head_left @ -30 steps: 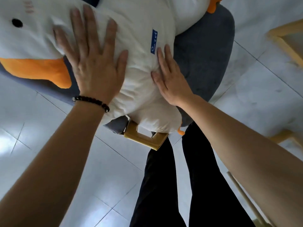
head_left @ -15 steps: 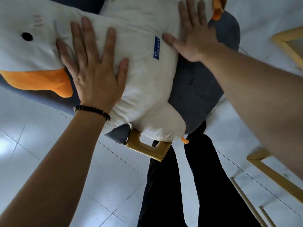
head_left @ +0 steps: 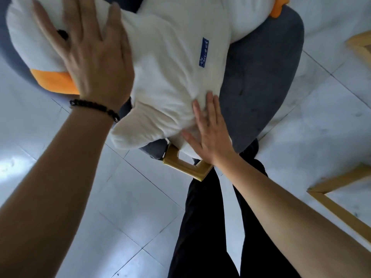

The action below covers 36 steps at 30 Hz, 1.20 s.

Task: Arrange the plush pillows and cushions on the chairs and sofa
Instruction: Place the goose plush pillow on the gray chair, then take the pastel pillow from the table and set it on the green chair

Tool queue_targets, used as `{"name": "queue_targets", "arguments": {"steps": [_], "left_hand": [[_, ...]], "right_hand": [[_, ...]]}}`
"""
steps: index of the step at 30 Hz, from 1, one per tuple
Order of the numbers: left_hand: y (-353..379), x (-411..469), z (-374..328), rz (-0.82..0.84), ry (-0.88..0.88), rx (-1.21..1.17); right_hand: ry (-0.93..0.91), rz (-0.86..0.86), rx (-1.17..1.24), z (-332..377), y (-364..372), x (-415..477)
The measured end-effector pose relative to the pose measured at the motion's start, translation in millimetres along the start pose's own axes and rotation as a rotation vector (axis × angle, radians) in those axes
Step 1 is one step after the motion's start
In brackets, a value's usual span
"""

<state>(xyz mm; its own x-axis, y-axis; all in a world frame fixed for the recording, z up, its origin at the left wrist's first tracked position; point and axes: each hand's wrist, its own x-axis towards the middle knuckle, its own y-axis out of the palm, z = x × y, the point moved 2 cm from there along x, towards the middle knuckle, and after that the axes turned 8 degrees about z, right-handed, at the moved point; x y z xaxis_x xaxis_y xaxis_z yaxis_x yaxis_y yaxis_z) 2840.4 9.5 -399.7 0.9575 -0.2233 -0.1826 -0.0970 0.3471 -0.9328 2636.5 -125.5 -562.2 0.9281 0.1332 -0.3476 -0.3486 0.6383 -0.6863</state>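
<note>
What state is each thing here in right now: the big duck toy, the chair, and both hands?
Duck plush pillow: lying across the chair seat, one end overhanging the front edge.
Grey chair: upright, seat mostly covered by the pillow.
Left hand: open, fingers spread flat on the duck's head, motion-blurred.
Right hand: open, palm flat against the pillow's near end.
Bead bracelet: worn on the left wrist.

I note white plush pillow [head_left: 170, 81], orange beak [head_left: 54, 82], blue tag [head_left: 203, 52]; grey chair [head_left: 259, 81], gold leg [head_left: 186, 167]; white floor tiles [head_left: 128, 207].

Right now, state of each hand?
Left hand: open, flat on the plush head.
Right hand: open, flat on its lower edge.
</note>
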Motion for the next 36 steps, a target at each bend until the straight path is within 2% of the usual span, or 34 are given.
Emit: {"name": "queue_targets", "arguments": {"steps": [3,5,7,10,12,15,20,23,26,32,36], "left_hand": [[15,-51,-37,-0.094,0.174,-0.08],[42,-100,-50,0.011,0.234,-0.117],[67,-148,-50,0.174,0.163,-0.174],[69,-208,-53,0.302,0.146,-0.283],[49,-236,-56,0.371,0.026,-0.468],[-4,-279,-50,0.396,-0.31,-0.823],[-100,-352,-23,0.232,-0.711,-1.185],[-133,-402,-5,0.116,-0.863,-1.324],[-153,-462,21,-0.064,-1.005,-1.443],[-149,-609,67,-0.411,-1.247,-1.49],[-123,-745,77,-0.595,-1.453,-1.499]], "right_hand": [[0.035,0.183,0.026,-33,15,-46],[0.087,0.271,0.06,-51,16,-72],[0.135,0.327,0.066,-62,11,-89],[0.172,0.361,0.021,-62,-9,-111],[0.21,0.375,0.036,-54,-33,-123],[0.189,0.336,0.046,-21,-88,-139],[0.079,0.265,0.163,63,-182,-164],[-0.006,0.222,0.24,120,-217,-176],[-0.179,0.237,0.279,186,-229,-197],[-0.458,0.369,0.21,308,-178,-255],[-0.617,0.536,0.085,380,-89,-319]]}}
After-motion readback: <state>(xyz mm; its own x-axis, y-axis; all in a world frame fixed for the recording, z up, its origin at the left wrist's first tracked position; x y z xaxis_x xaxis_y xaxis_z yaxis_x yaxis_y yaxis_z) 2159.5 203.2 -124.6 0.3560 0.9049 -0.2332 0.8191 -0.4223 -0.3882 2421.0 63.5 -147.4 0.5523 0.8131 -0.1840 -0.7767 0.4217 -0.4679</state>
